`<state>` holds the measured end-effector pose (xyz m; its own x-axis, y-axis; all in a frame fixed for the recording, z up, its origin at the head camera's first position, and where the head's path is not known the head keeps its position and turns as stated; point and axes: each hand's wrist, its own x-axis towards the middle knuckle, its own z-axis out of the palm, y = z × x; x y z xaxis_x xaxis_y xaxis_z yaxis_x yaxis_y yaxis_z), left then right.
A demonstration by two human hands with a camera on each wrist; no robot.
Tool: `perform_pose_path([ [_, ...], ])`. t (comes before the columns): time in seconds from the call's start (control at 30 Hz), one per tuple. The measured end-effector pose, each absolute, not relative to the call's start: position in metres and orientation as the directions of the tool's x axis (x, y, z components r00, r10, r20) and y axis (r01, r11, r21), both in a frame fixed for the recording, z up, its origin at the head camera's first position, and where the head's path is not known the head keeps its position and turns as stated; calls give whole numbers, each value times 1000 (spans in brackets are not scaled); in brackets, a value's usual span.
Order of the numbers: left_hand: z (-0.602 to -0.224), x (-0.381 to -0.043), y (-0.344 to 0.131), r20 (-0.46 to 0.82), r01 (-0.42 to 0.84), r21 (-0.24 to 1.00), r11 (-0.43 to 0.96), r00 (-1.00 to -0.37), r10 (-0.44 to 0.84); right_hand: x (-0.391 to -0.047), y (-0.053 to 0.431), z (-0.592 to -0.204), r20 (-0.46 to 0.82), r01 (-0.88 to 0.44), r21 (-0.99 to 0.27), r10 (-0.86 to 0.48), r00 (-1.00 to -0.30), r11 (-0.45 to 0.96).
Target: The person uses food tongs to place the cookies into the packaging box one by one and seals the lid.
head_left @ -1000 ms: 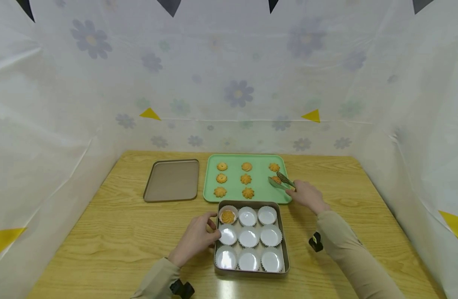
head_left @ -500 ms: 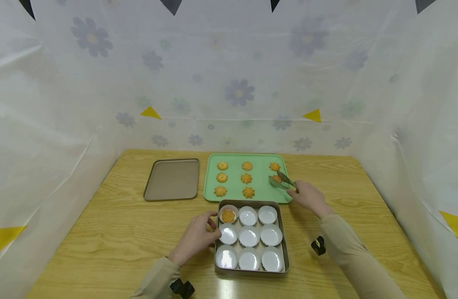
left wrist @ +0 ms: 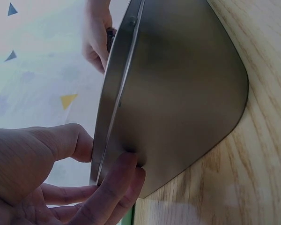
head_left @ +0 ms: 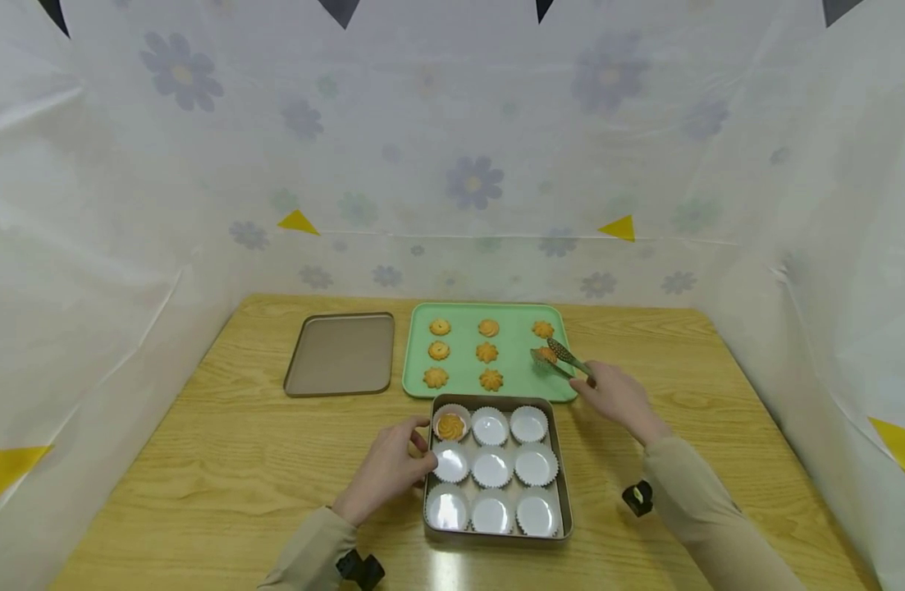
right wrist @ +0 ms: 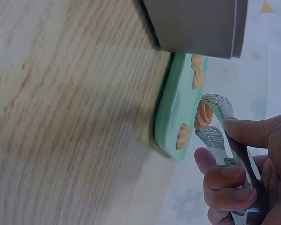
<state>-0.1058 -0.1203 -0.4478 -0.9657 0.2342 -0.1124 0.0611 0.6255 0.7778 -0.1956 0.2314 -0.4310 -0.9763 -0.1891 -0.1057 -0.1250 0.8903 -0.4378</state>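
Note:
My right hand (head_left: 620, 400) grips perforated metal tongs (right wrist: 239, 150), their two heads on either side of a swirled cookie (right wrist: 203, 115). That cookie sits close over the right side of the green tray (head_left: 518, 369), which bears several more cookies. In front of this tray stands a deep square baking pan (head_left: 564, 501) with rows of white paper cups (head_left: 491, 468). One golden swirled cookie (head_left: 450, 427) lies in its far-left cup. With thumb and fingers, my left hand (head_left: 386, 472) holds the pan's left wall at the rim.
A shallow brown square tray (head_left: 340, 355) lies at the back left on the wooden table (head_left: 223, 460). The green tray reaches right up to the pan's far edge. A flowered white sheet (head_left: 422, 107) encloses the back and sides.
My right hand and wrist have shifted slightly right and nearer, while the tong heads stay around the same cookie. The left hand keeps its hold on the pan.

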Motion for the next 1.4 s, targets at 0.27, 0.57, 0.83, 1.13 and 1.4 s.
perform_pose_path([
  [0.27,-448,-107,-121,-110,64,773,631,-966,233,-185,229,-425,-74,-148,-447,-201,-977,882],
  [0.57,-446,-107,-121,-88,89,765,638,-967,240,-173,223,-414,-11,-196,-434,-223,-975,879],
  [0.83,-447,-106,-121,-95,79,777,625,-966,239,-160,218,-402,50,-269,-429,-274,-960,862],
  [1.13,-446,-107,-121,-93,84,772,631,-966,243,-146,214,-396,68,-357,-441,-365,-928,823],
  [1.4,-446,-105,-121,-97,79,778,624,-965,243,-141,211,-398,65,-441,-463,-467,-882,769],
])
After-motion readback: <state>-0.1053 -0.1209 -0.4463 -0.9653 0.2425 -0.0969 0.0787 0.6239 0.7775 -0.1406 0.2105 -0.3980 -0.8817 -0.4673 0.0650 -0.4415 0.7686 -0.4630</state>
